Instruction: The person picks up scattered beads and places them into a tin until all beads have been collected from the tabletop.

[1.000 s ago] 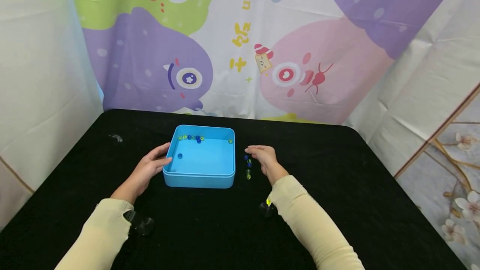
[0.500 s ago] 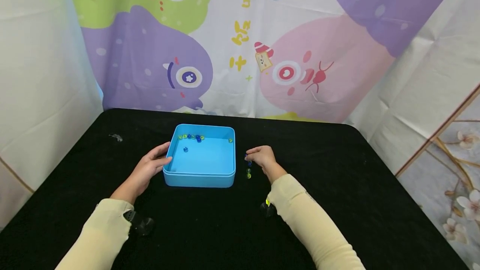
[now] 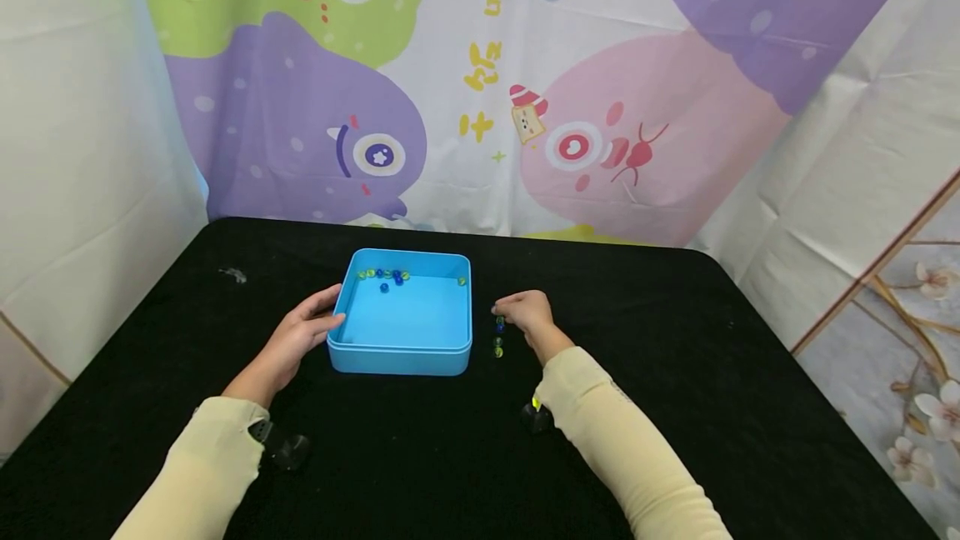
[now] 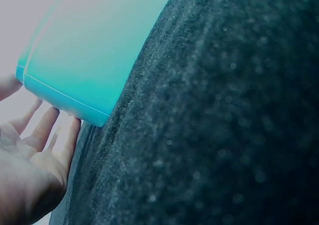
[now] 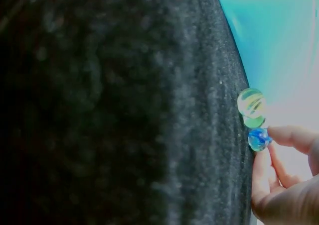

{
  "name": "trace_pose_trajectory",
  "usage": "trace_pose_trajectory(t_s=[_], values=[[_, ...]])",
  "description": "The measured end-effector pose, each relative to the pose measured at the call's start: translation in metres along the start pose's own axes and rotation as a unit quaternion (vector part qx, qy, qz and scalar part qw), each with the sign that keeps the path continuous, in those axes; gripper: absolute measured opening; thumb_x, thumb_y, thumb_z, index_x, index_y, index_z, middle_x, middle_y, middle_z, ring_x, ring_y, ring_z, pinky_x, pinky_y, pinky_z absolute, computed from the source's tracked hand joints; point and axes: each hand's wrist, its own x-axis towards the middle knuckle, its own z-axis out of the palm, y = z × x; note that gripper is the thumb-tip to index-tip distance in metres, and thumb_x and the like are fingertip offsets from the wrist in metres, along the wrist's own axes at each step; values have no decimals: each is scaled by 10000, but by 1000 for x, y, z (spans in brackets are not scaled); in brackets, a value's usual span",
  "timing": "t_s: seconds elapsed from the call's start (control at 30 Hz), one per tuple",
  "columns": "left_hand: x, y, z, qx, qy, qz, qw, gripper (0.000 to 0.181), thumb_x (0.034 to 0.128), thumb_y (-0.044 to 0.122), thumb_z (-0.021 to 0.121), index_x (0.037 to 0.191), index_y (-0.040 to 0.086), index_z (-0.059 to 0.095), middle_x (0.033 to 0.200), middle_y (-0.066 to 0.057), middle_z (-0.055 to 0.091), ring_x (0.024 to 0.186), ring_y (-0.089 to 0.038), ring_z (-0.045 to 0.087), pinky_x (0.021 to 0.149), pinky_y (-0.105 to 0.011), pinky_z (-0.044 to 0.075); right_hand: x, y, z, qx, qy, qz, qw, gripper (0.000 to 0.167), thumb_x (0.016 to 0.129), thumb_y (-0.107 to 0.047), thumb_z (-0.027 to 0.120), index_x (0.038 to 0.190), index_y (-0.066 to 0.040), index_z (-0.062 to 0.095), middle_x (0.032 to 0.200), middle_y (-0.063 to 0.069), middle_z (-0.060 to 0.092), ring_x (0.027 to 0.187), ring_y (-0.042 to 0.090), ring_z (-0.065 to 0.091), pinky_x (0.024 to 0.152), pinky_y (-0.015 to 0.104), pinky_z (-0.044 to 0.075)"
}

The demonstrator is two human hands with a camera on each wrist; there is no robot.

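Note:
A light-blue square box (image 3: 401, 361) stands on the black-covered table. My left hand (image 3: 291, 344) rests against its left side, fingers fairly straight on the outer wall in the left wrist view, thumb by the rim. Inside lie several blue and yellow-green marbles along the back wall, with one blue marble (image 3: 384, 287) just in front of them. Right of the box, my right hand (image 3: 528, 315) pinches a small blue marble between thumb and fingertips, mostly hidden from the head. Below those fingertips is a short line of marbles, including a green marble (image 3: 498, 352) at the near end.
A single yellow-green marble (image 3: 462, 282) sits in the box's back right corner. A small crumpled clear scrap (image 3: 233, 275) lies at the table's back left. A patterned curtain (image 3: 472, 190) hangs behind the table (image 3: 420, 473).
The lone blue marble in the box has rolled back and right, up near the row. My right fingertips have closed on the farthest marble of the line. The left hand stays put.

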Motion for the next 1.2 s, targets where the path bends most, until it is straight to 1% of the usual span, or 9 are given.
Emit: trace_pose_trajectory(t_s=[0.13, 0.27, 0.4, 0.57, 0.67, 0.83, 0.9, 1.07, 1.2], values=[[1, 0, 0, 12, -5, 4, 10000, 613, 973, 208, 464, 1492, 86, 159, 1521, -169, 152, 1355, -372, 195, 1078, -527, 208, 3, 1, -2, 476, -24, 212, 9986, 163, 849, -157, 683, 972, -52, 708, 1086, 103, 655, 1022, 257, 599, 1000, 483, 371], [1, -1, -1, 34, -9, -15, 10000, 614, 973, 211, 462, 1493, 93, 157, 1522, -165, 149, 1356, -372, 190, 1078, -529, 205, 7, 2, -6, 1039, -17, 341, 9940, 209, 826, -169, 707, 993, -42, 703, 1112, 100, 646, 1009, 239, 597, 984, 428, 401], [2, -1, -1, 49, 3, -42, 10000, 622, 970, 217, 467, 1494, 96, 154, 1521, -168, 147, 1356, -375, 188, 1075, -532, 208, 9, 1, -10, 1383, -5, 283, 9900, 217, 819, -155, 713, 998, -33, 697, 1095, 94, 651, 983, 230, 597, 923, 355, 456], [1, 0, 0, 23, 18, -49, 10000, 622, 968, 209, 470, 1494, 98, 156, 1522, -165, 151, 1357, -369, 189, 1077, -526, 208, 7, -8, -15, 1640, -17, 89, 9864, 220, 817, -138, 711, 1003, -21, 692, 1081, 101, 655, 1009, 252, 591, 921, 350, 458], [1, 1, 0, 5, 11, -30, 10000, 620, 970, 203, 467, 1494, 95, 154, 1522, -169, 148, 1357, -371, 188, 1077, -528, 206, 6, -17, -16, 1712, -29, -15, 9852, 232, 817, -133, 711, 1014, -12, 687, 1089, 107, 651, 1038, 272, 581, 935, 361, 449], [1, 0, 0, 5, -13, -25, 10000, 612, 975, 191, 457, 1496, 102, 149, 1523, -172, 139, 1357, -375, 183, 1077, -532, 204, 3, -35, -18, 1652, -10, -142, 9862, 240, 813, -153, 721, 1016, -28, 690, 1073, 94, 655, 1044, 288, 572, 961, 386, 425], [1, -1, 0, 13, -6, -25, 10000, 613, 975, 193, 459, 1496, 103, 150, 1524, -169, 143, 1357, -372, 186, 1078, -529, 205, 1, -42, -19, 1655, -63, -192, 9860, 236, 818, -159, 717, 1016, -35, 690, 1068, 92, 657, 1056, 290, 567, 974, 390, 414], [2, -1, -1, 64, 36, -15, 10000, 616, 972, 208, 469, 1494, 99, 161, 1522, -162, 155, 1356, -369, 197, 1077, -529, 208, -4, -59, -20, 1595, -130, -301, 9867, 226, 817, -190, 724, 1002, -63, 698, 1053, 63, 661, 1006, 245, 581, 974, 378, 415], [1, 1, 0, 75, 28, -32, 10000, 619, 972, 205, 468, 1496, 104, 154, 1524, -168, 144, 1356, -377, 191, 1074, -535, 209, -9, -72, -16, 1638, -140, -450, 9854, 222, 811, -179, 728, 995, -56, 705, 1046, 55, 659, 947, 220, 590, 920, 335, 449]])
